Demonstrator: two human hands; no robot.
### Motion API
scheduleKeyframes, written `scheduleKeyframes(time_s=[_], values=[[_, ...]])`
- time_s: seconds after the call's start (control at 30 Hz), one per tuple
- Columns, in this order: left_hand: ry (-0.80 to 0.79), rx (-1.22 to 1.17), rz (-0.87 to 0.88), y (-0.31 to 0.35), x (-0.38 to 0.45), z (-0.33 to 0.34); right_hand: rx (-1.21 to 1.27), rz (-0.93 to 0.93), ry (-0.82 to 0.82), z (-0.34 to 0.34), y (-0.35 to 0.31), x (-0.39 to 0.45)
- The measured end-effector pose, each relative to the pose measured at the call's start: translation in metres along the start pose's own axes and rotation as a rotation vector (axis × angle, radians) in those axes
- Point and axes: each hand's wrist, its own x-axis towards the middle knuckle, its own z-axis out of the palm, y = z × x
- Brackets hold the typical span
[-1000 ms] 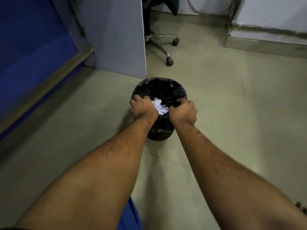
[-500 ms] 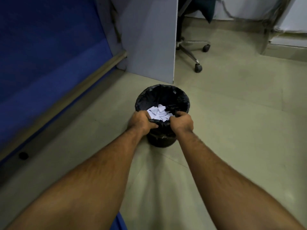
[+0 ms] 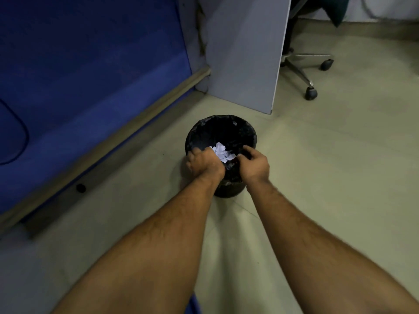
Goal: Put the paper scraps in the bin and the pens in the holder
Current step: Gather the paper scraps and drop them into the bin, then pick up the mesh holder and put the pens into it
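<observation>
A round bin [image 3: 197, 137] with a black liner stands on the floor in the middle of the head view. White paper scraps [image 3: 221, 152] lie in a heap inside it, toward the near side. My left hand [image 3: 203, 163] is closed over the near-left rim, its fingers curled into the opening beside the scraps. My right hand [image 3: 255, 165] grips the near-right rim, thumb and fingers pinching the liner edge. No pens or holder are in view.
A blue partition [image 3: 90, 75] with a wooden base strip runs along the left. A grey panel [image 3: 244, 53] stands behind the bin. The wheeled base of an office chair [image 3: 310, 92] is at the back right. Pale tiled floor surrounds the bin.
My hands drew back from over the opening to the bin's near rim and stay gripping it. The view has swung, so the bin sits more central and the partition fills the left.
</observation>
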Motion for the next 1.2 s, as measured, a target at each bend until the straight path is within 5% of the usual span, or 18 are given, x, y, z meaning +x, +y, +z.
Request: scheduleKeyframes(time_s=[0.17, 0.53, 0.83, 1.2], values=[[-0.028, -0.199, 0.091, 0.042, -0.032, -0.049, -0.203, -0.040, 0.129, -0.043, -0.062, -0.025], [0.045, -0.345, -0.014, 0.091, -0.093, -0.312, 0.109, -0.038, -0.136, -0.087, -0.323, -0.104], [0.068, -0.292, -0.049, 0.079, -0.127, -0.527, 0.046, -0.039, -0.285, -0.097, -0.518, -0.213], [0.047, -0.090, -0.085, -0.022, 0.026, -0.565, -0.188, -0.142, -0.372, 0.028, -0.584, -0.197]])
